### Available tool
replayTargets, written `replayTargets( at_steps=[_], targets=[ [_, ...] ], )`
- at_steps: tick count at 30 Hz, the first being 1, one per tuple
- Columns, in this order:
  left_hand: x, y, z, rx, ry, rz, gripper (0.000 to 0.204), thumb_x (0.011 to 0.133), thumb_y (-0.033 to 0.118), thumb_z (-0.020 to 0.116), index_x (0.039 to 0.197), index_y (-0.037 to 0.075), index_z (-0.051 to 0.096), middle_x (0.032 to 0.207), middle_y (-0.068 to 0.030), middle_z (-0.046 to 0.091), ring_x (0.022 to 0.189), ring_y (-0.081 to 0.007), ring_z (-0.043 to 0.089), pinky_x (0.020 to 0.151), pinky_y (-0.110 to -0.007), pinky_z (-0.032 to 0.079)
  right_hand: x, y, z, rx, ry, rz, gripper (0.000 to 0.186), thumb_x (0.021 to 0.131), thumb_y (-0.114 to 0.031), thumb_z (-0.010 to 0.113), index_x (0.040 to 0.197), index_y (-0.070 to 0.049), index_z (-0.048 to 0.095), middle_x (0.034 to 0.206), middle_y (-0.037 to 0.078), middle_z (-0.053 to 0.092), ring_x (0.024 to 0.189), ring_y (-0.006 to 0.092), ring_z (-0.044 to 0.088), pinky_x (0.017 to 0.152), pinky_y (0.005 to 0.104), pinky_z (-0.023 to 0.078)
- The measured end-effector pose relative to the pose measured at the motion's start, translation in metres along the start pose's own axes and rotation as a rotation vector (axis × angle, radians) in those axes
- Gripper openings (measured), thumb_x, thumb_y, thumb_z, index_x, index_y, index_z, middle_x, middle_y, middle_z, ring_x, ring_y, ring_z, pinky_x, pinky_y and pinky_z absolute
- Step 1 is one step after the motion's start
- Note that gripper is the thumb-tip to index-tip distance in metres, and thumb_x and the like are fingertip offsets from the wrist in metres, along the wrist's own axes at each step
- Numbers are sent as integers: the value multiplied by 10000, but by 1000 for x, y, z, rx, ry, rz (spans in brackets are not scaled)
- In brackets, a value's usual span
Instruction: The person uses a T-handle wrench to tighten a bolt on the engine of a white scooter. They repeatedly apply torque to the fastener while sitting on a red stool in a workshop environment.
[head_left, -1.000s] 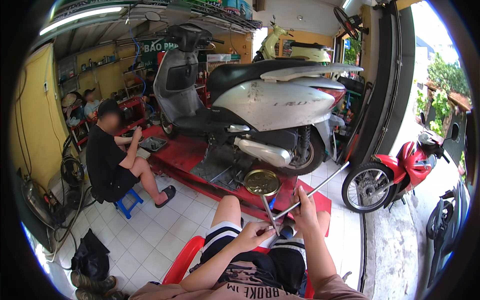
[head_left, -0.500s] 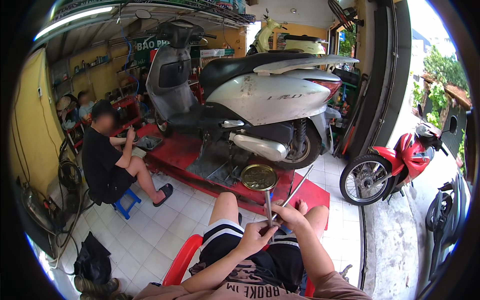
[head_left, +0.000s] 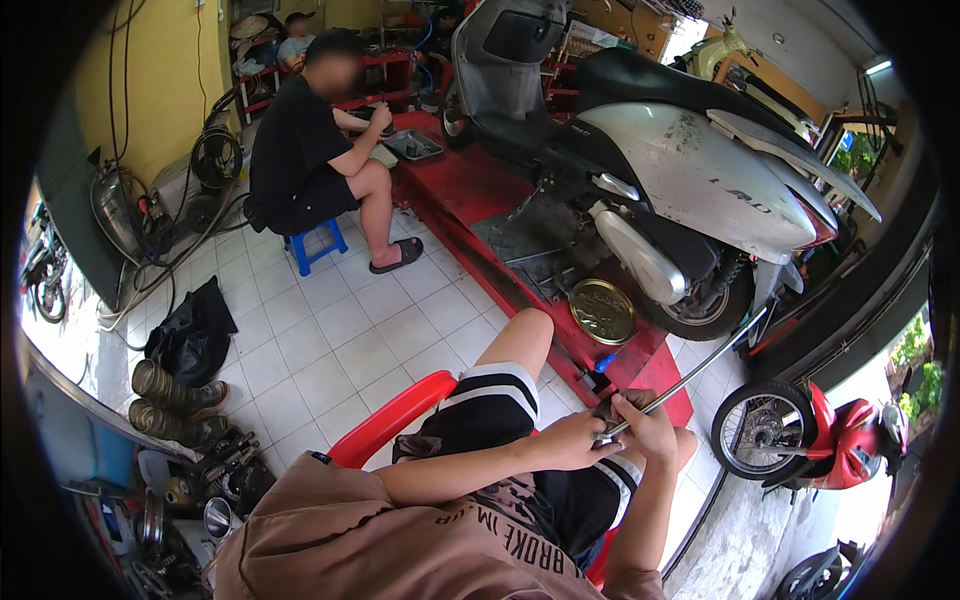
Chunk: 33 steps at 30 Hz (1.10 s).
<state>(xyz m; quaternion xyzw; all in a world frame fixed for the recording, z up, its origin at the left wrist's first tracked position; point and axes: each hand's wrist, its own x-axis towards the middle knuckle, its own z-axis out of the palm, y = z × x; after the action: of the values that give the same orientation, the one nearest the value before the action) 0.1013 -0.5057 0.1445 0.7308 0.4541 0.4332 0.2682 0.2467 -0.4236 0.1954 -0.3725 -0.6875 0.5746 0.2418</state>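
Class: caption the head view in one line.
Left hand and right hand hold a metal rod before a silver scooter on a red platform.

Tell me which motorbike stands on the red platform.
The silver scooter with the black seat; the red motorbike stands off the red platform at right, and the pale yellow-green scooter is farther back.

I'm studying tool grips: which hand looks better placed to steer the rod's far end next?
Probably the right hand: it grips the rod farther along, closer to the far end, while the left hand is at the near end.
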Motion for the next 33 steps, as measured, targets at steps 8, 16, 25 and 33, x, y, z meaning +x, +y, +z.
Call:
replayTargets(
  at_steps=[8,16,25,33],
  targets=[
    [-3,-15,28,-136,-59,101,228,925,219,552,952,-7,565,822,-233,632,770,-425,619,688,-474,488,5,14,7,-260,-144,-123,278,883,-153,596,688,43,585,542,-3,471,517,70,396,477,277,319],
    [-6,-7,17,29,30,91,222,913,243,571,902,21,581,686,-220,620,661,-424,621,590,-493,487,3,7,13,-221,-137,-153,225,878,-123,603,717,35,595,594,-1,510,557,68,427,503,260,342],
    [-2,23,-2,-156,-73,-86,316,951,243,502,832,-26,618,661,-238,609,653,-417,617,618,-478,481,-9,-10,-5,-13,142,-181,201,892,-122,598,746,17,605,633,5,564,604,65,498,545,228,367],
    [5,16,0,143,-112,-65,200,906,137,543,826,-38,596,616,-235,559,630,-420,591,571,-490,445,-6,-1,-6,-212,175,-240,306,897,-228,599,714,16,618,551,12,479,510,70,403,467,273,307]
  ],
)
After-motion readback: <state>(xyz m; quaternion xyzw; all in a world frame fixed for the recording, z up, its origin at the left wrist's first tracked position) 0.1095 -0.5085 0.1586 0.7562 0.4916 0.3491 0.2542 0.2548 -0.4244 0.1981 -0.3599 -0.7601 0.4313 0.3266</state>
